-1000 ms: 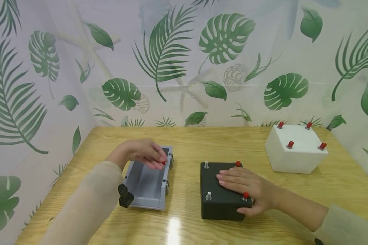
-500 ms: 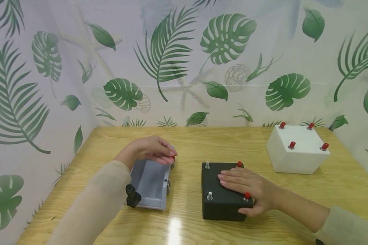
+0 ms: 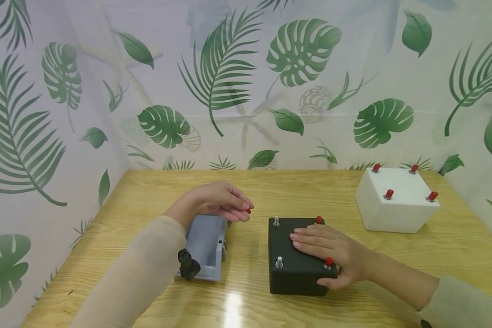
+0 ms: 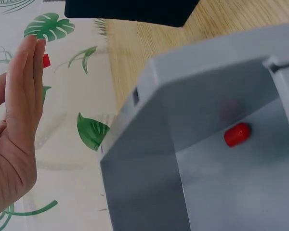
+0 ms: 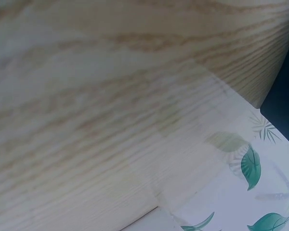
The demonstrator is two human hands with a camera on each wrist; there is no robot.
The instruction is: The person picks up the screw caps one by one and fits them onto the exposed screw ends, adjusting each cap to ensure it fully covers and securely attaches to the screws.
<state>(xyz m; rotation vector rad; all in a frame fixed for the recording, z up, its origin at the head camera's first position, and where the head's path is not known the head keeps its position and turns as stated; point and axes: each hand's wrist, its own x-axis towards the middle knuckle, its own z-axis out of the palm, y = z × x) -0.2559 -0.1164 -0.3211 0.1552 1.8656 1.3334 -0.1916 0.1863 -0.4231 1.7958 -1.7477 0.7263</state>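
My left hand [image 3: 225,202] pinches a small red cap [image 3: 248,211] between thumb and fingertips, in the air over the table between the grey bin and the black box. In the left wrist view another red cap [image 4: 237,134] lies inside the grey bin [image 4: 149,178]. My right hand [image 3: 332,250] rests flat on top of the black box [image 3: 284,241], its thumb against the near right side. Two bare silver posts [image 3: 279,263] stand on the box's left corners. Red caps [image 3: 329,262] cover the posts at its right corners.
At the back right sits a white box [image 3: 397,214] with red-capped posts on its corners. The wooden table [image 3: 250,310] backs onto a leaf-print curtain [image 3: 229,91]. My left forearm crosses over the bin's left side.
My left hand has moved right with the red cap, from above the grey bin to past its right edge. My right hand stays on the black box.
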